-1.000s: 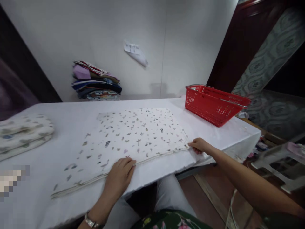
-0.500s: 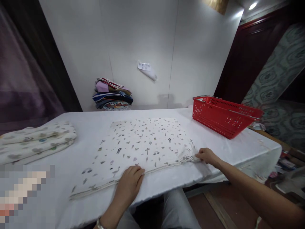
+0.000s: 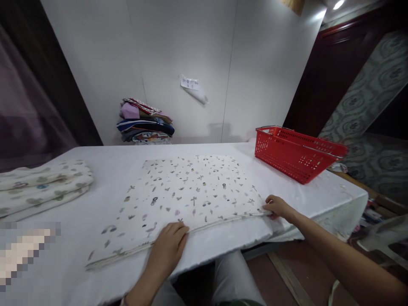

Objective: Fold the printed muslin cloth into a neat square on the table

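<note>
Now, from my seat at the remote feed, the left hand (image 3: 167, 246) lies palm down with its fingers straight and close together, pressing the near hem of the white cloth sheet printed with small grey and brown figures (image 3: 191, 191). That sheet lies flat in the middle of the long table under its white cover (image 3: 105, 159), with its near edge just inside the table's front edge. The right hand (image 3: 277, 207) sits at the sheet's near right corner with its fingers curled. I cannot tell whether they pinch the corner or only rest on it.

A red plastic slotted basket (image 3: 298, 153) stands well apart at the far right. A stack of folded coloured garments (image 3: 145, 123) sits against the wall, and a pile of folded pale spotted cloths (image 3: 41, 187) lies at the left.

The hem between the two hands looks slightly bowed, so I judge that good handling here means a light, even pull along that edge. The left palm should stay flat so that the layers do not creep, and the right fingers should stay low on the corner so that it does not lift or curl
</note>
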The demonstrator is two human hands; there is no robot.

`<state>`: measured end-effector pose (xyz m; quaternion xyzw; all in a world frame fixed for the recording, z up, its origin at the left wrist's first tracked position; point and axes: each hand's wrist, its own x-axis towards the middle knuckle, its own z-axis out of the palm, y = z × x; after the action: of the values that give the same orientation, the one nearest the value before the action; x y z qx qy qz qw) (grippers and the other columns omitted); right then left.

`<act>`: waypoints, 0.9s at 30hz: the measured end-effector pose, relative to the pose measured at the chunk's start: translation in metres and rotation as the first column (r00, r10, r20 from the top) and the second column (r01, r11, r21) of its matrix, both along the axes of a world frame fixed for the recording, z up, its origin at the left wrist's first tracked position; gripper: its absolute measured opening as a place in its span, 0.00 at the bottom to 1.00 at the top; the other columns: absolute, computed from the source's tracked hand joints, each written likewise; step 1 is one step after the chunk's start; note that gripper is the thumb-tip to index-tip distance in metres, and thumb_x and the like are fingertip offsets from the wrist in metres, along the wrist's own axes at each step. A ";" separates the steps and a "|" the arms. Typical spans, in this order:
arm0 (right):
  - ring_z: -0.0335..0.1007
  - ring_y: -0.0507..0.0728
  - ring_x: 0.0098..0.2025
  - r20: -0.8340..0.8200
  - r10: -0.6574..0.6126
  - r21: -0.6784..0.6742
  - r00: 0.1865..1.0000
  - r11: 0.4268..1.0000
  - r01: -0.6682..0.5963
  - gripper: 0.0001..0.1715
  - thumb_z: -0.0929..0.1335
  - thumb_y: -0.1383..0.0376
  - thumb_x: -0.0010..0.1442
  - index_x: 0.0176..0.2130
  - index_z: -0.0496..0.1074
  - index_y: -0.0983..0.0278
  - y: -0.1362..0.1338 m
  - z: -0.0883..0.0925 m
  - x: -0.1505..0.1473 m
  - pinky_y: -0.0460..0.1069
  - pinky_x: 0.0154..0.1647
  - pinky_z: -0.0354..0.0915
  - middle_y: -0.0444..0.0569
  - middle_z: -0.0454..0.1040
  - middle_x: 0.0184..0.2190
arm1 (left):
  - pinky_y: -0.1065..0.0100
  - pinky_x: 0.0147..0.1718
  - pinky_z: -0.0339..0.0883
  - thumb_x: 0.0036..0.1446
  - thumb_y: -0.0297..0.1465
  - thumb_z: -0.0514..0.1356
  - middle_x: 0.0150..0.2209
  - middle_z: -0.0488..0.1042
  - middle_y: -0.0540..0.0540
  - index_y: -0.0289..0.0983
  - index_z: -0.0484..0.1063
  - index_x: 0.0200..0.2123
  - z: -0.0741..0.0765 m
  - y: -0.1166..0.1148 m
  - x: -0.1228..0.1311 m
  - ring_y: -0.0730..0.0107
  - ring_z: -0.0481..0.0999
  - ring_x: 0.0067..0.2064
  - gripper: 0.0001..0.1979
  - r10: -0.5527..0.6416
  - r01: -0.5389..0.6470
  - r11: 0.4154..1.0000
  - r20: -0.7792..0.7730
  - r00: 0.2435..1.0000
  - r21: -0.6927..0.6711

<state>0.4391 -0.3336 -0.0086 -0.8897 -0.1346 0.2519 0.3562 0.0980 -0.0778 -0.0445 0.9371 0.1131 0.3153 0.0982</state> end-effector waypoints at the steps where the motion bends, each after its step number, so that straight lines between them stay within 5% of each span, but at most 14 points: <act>1: 0.65 0.50 0.17 0.021 0.016 -0.047 1.000 0.999 -0.015 0.14 0.71 0.69 0.50 0.35 0.63 0.64 0.002 -0.001 0.001 0.46 0.18 0.65 0.38 0.65 0.21 | 0.62 0.39 0.70 0.60 0.32 0.52 0.36 0.75 0.46 0.39 0.73 0.36 0.000 0.000 0.000 0.65 0.73 0.39 0.10 0.010 -0.010 1.000 0.006 1.000 -0.003; 7: 0.65 0.51 0.16 -0.034 0.086 -0.134 0.996 0.987 -0.089 0.28 0.69 0.69 0.53 0.52 0.60 0.68 0.005 -0.002 0.007 0.46 0.17 0.64 0.38 0.65 0.19 | 0.62 0.39 0.69 0.59 0.35 0.53 0.35 0.74 0.45 0.38 0.73 0.35 0.000 -0.003 -0.003 0.65 0.72 0.39 0.10 0.059 -0.060 0.997 -0.018 0.998 -0.047; 11: 0.65 0.52 0.19 -0.103 0.076 -0.078 0.992 0.993 -0.084 0.38 0.71 0.63 0.53 0.59 0.58 0.70 0.004 0.010 0.010 0.46 0.21 0.65 0.38 0.64 0.16 | 0.63 0.37 0.67 0.61 0.37 0.51 0.33 0.73 0.46 0.39 0.73 0.30 0.019 0.000 0.001 0.66 0.72 0.37 0.14 0.055 -0.081 0.987 -0.178 0.983 -0.138; 16: 0.67 0.52 0.24 -0.189 -0.007 0.063 0.982 0.998 0.019 0.36 0.70 0.57 0.56 0.59 0.59 0.68 0.012 0.022 0.016 0.46 0.26 0.65 0.41 0.68 0.19 | 0.60 0.38 0.65 0.61 0.36 0.50 0.34 0.73 0.46 0.38 0.72 0.29 0.041 0.016 0.019 0.64 0.71 0.37 0.15 0.071 -0.131 0.979 -0.340 0.938 -0.155; 27: 0.65 0.50 0.26 -0.297 -0.045 0.285 0.954 0.949 0.134 0.33 0.70 0.63 0.55 0.57 0.61 0.68 0.044 0.014 0.045 0.44 0.26 0.62 0.44 0.70 0.24 | 0.56 0.47 0.67 0.59 0.38 0.53 0.46 0.74 0.44 0.40 0.74 0.41 -0.002 0.044 0.015 0.61 0.72 0.47 0.13 0.085 -0.083 0.996 -0.188 0.978 0.015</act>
<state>0.4842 -0.2900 0.0054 -0.7841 -0.0774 0.3382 0.5146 0.1131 -0.0338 -0.0467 0.9575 0.1603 0.2293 0.0704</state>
